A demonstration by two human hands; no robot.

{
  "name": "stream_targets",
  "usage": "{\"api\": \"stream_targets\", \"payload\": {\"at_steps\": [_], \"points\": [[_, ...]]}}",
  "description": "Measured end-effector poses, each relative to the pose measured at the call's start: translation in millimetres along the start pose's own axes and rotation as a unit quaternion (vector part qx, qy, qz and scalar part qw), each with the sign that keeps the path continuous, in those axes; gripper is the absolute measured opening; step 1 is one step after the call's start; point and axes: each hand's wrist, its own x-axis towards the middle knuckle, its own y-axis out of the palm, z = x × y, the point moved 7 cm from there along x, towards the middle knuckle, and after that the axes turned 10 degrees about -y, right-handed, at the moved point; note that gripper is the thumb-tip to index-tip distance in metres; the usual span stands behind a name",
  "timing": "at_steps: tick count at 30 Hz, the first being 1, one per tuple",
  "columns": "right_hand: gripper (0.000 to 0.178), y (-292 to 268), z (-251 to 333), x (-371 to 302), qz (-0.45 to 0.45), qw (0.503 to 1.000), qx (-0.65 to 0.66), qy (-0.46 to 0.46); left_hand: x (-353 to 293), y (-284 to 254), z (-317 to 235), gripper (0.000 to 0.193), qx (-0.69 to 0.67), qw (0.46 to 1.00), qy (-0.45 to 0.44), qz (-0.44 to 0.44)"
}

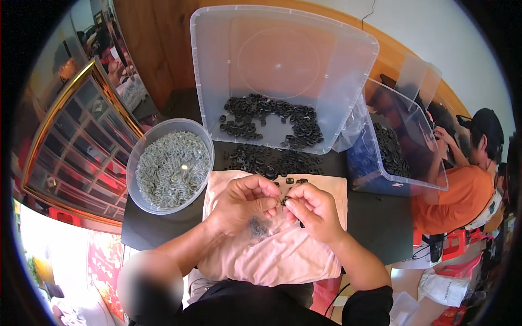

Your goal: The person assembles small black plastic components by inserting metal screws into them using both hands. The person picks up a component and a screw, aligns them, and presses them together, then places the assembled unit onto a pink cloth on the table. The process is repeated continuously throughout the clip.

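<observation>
Over a pink cloth [266, 255], my two hands meet fingertip to fingertip. My right hand [319, 213] is closed in a pinch on a small black part [285, 201]. Thumb and forefinger pressed together, my left hand [243, 204] reaches the same part; whatever it pinches is too small to make out. Below the fingers a little heap of thin silvery metal pieces [259, 227] lies on the cloth. A few loose black parts [290, 180] sit at the cloth's far edge, some partly covered by my fingers.
A round clear tub [132, 179] full of small silvery pieces stands left. A large clear bin [283, 60] lies tipped on its side, black parts [272, 160] spilling onto the dark table [375, 217]. Another bin [413, 182] stands right, near a person in orange [457, 190].
</observation>
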Motion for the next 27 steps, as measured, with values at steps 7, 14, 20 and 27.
{"api": "stream_targets", "payload": {"at_steps": [7,14,20,27], "points": [[0.008,1.6,-3.2,-2.3,-0.002,0.998,-0.055,-0.023,-3.5,0.5,-2.6,0.012,0.021,1.000,0.022,-0.007],[0.009,0.7,-5.2,-2.6,-0.018,0.998,-0.057,-0.020,-2.6,-0.6,-1.6,0.011,0.024,0.999,0.023,-0.010],[0.011,1.5,6.6,-0.6,-0.019,0.987,-0.145,-0.072,-8.0,4.5,-7.4,0.010,0.091,0.993,0.066,-0.046],[0.013,6.6,9.5,-4.4,-0.032,0.983,-0.165,-0.068,-14.1,8.1,-5.9,0.007,0.103,0.988,0.083,-0.074]]}}
